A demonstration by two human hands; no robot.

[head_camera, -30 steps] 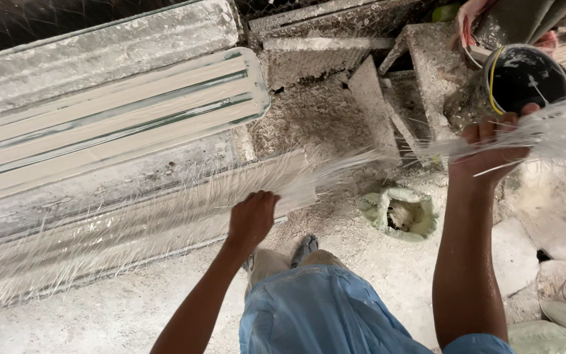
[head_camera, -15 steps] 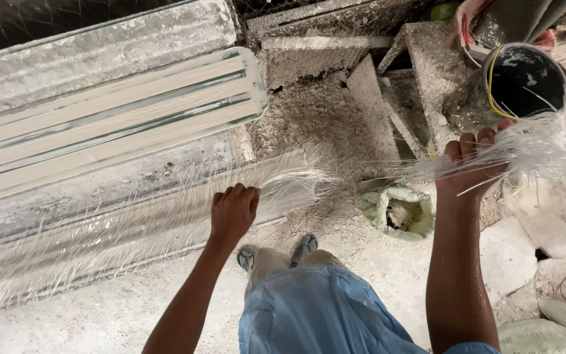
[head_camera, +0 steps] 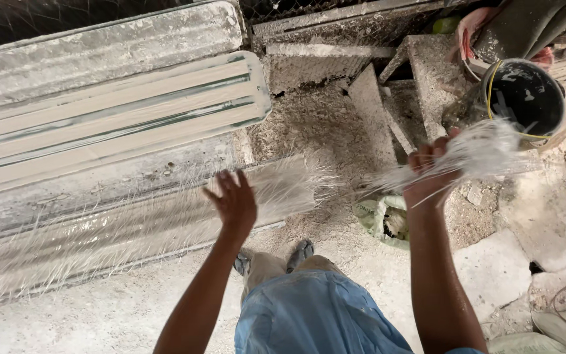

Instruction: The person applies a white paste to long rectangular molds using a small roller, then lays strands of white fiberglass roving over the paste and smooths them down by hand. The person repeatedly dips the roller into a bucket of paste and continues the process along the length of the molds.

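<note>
Above the dusty floor point(head_camera: 99, 314), white fibres point(head_camera: 479, 152) are gripped tight by the right hand point(head_camera: 430, 172). Nothing is held by the left hand point(head_camera: 236, 203), fingers spread, beside the grey mould point(head_camera: 119, 124).

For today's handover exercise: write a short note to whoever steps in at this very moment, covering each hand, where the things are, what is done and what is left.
Left hand: open, fingers spread, holding nothing, above the long mould.
Right hand: shut on a bundle of white fibres, held near the black bucket.
Done: a layer of loose fibres already lies spread along the mould.
Left: the bundle in the right hand is not yet laid down.
</note>
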